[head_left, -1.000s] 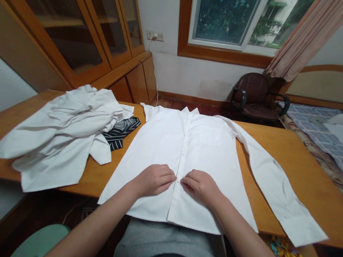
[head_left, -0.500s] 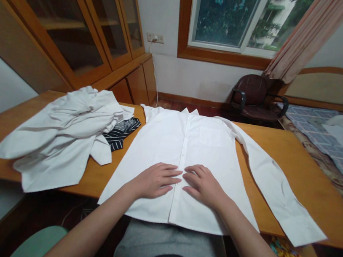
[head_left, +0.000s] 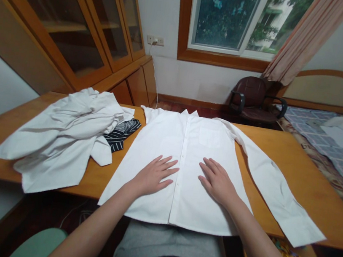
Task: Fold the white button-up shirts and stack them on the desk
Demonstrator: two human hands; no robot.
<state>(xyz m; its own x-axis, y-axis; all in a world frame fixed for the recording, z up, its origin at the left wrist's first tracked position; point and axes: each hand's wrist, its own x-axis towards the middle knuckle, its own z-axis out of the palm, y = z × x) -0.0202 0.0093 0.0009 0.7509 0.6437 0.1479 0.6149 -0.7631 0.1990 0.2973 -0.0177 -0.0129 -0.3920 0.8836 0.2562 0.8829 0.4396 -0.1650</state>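
Pulling apart is what both hands are up to right now: a second ago the fingertips met at the button strip (head_left: 173, 207) of the white shirt (head_left: 163, 140), pinching down near the lower end, and now they've let go. The left hand (head_left: 153, 176) is palm down with fingers spread, its tips reaching just about to the strip. The right hand (head_left: 219, 184) has gone further off to the right, also loose and unfolded, nothing in its grip. Can't tell for sure if the palms press on the cloth or just skim it.

What that means, I'd say: the fiddly work at that spot is finished or paused, since the strip lies straight with nobody holding it, and it looks more like smoothing now.

The shirt is in the middle of the wooden surface (head_left: 284, 144), front up, collar (head_left: 185, 112) at the far side, hem at the near edge. Its right-hand sleeve (head_left: 273, 179) trails off to the near right. A rumpled pale clothes pile (head_left: 62, 130) sits on the left, with some black striped cloth (head_left: 115, 139) next to it.

Brands? Nope, no label or writing I can read anywhere, and the chest pocket (head_left: 210, 137) looks plain.
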